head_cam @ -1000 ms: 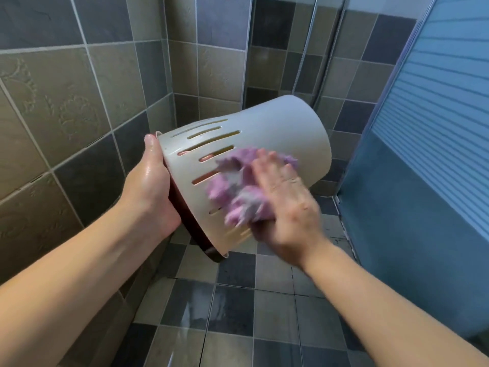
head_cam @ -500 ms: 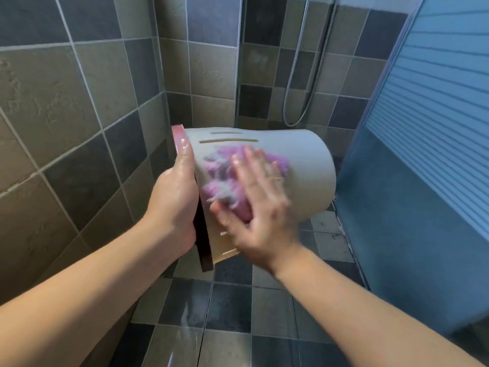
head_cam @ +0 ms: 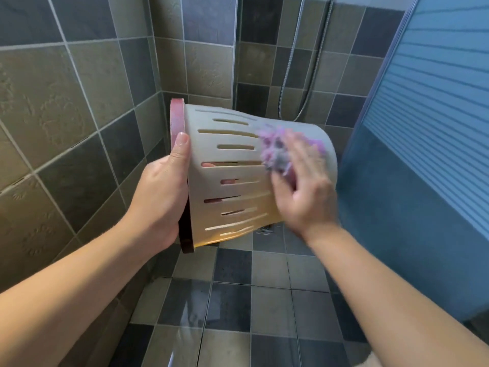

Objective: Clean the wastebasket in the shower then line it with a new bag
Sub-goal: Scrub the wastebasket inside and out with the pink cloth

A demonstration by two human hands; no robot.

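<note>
Wastebasket scrubbed on its side in the shower

Wastebasket (head_cam: 232, 178), held mid-air, now shows more slotted wall than half a second ago. Left hand (head_cam: 164, 197) grips the pink rim (head_cam: 176, 123); right hand (head_cam: 304, 186), fingers extended, presses a purple scrubbing cloth (head_cam: 277, 152) nearer the base. Washing continues; lining remains.

The wastebasket (head_cam: 232, 181) is lying on its side in the air above the shower floor (head_cam: 232, 300), its rim toward the left wall (head_cam: 66, 115) in the left hand (head_cam: 161, 197), the right hand (head_cam: 307, 189) pressing a cloth (head_cam: 275, 152) against its side near the base, the hose (head_cam: 307, 83) hanging behind it.
</note>
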